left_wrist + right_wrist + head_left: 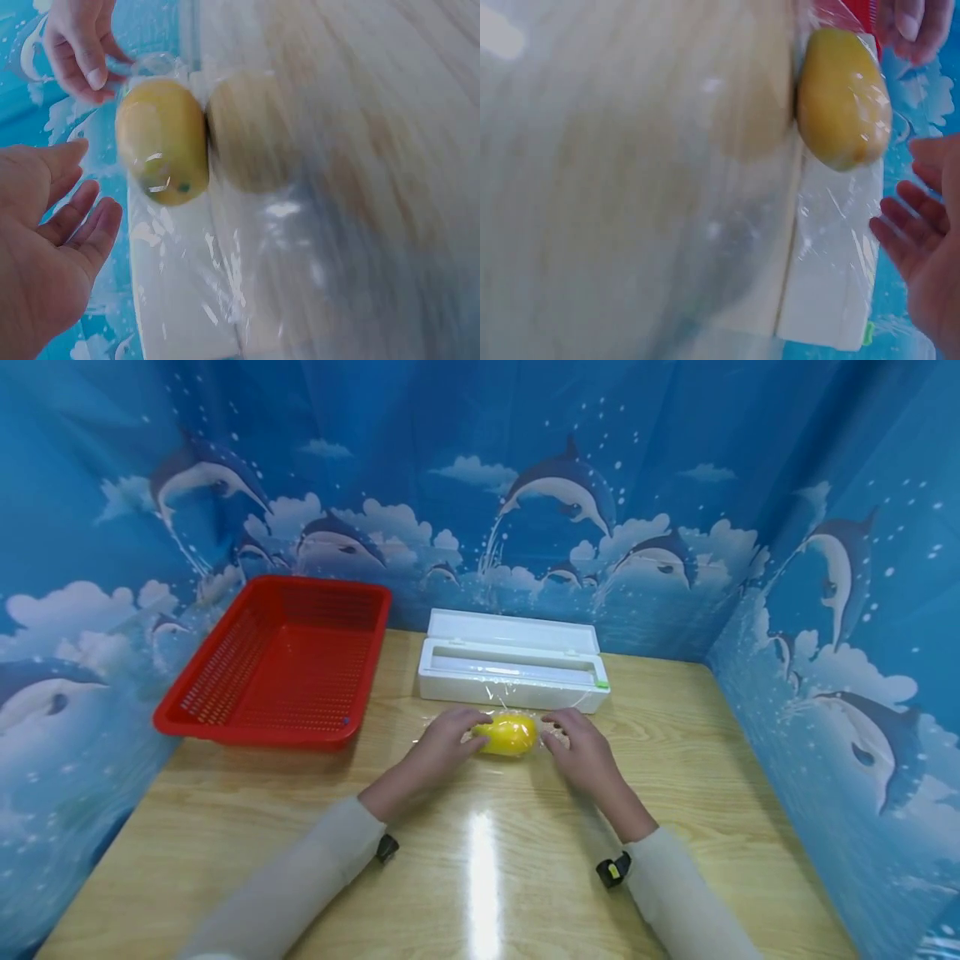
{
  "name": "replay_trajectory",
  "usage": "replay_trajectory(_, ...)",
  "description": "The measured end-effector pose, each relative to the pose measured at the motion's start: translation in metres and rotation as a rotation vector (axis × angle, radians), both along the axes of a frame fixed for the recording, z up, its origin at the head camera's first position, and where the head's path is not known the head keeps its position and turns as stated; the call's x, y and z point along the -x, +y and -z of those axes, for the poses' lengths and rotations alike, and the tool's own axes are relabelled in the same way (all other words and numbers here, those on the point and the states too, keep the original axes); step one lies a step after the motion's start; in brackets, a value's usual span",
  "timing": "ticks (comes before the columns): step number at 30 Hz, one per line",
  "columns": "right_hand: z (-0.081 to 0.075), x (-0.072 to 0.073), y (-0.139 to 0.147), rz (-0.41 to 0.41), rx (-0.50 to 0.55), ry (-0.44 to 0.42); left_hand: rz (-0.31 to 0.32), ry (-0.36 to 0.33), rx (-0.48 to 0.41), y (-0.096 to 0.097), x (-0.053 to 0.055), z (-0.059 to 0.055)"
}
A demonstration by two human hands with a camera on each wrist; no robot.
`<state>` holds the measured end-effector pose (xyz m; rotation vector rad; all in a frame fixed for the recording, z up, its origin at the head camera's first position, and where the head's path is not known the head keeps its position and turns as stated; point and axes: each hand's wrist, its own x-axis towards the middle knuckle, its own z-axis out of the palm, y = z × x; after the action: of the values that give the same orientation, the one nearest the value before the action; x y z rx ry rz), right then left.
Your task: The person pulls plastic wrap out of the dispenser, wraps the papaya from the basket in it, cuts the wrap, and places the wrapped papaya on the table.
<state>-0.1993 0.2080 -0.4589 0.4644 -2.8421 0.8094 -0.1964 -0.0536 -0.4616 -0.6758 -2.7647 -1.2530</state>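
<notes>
A yellow oval fruit (510,735), much like a mango, lies on the table under clear cling film (161,232) that catches the light. A small green spot shows at one end of it in the left wrist view. Beside the fruit's left end is my left hand (450,739), fingers relaxed and slightly bent. My right hand (585,747) mirrors it at the right end, thumb and fingers apart. In both wrist views, the near palm (930,240) faces the fruit with loosely extended fingers, and nothing is gripped.
Just behind the fruit stands a long white dispenser box (517,689) with its lid (513,628) raised, a roll inside and a green piece (602,684) at its right end. A red plastic basket (266,732) occupies the back left. Dolphin-printed curtains (480,435) enclose the table (420,877).
</notes>
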Motion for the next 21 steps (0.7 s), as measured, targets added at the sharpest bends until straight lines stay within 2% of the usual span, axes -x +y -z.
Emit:
replay_trajectory(3,0.006,-0.001,-0.004,-0.096,0.036,-0.017,0.024,0.015,0.049,0.008,0.003,0.005)
replay_trajectory(6,0.012,0.000,-0.006,-0.150,0.055,-0.034,0.047,0.035,0.096,0.012,0.006,0.009)
replay_trajectory(11,0.015,0.004,-0.010,-0.183,0.065,-0.040,0.049,0.050,0.111,0.013,0.011,0.013)
replay_trajectory(21,0.017,0.010,-0.014,-0.134,0.028,-0.071,0.005,-0.110,0.024,0.013,0.026,0.015)
